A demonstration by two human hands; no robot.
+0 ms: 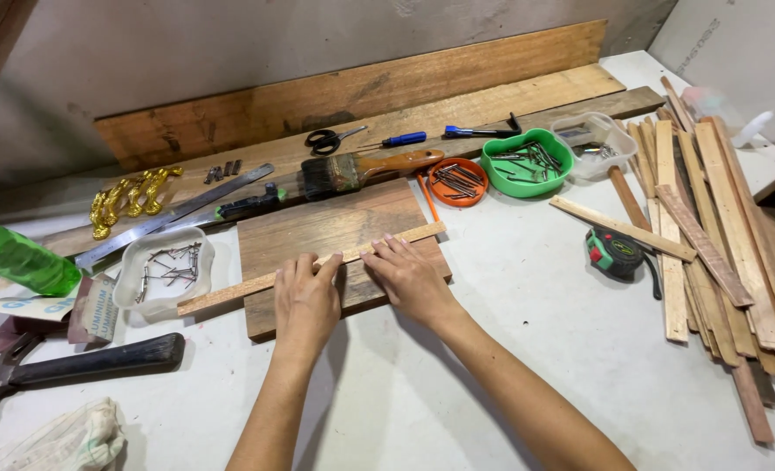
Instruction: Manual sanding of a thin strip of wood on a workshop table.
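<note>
With the left hand point(307, 298) and right hand point(411, 276) apparently only pressing flat, loosely spread fingers point(383, 252) on the thin pale wooden strip point(230, 290), gripping nothing, it could skid off the dark rectangular board point(317, 228) beneath them.

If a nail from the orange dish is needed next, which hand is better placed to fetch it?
Probably the right hand. It rests on the thin wooden strip nearer the orange dish, which lies up and to its right. The left hand would have to cross over it.
</note>
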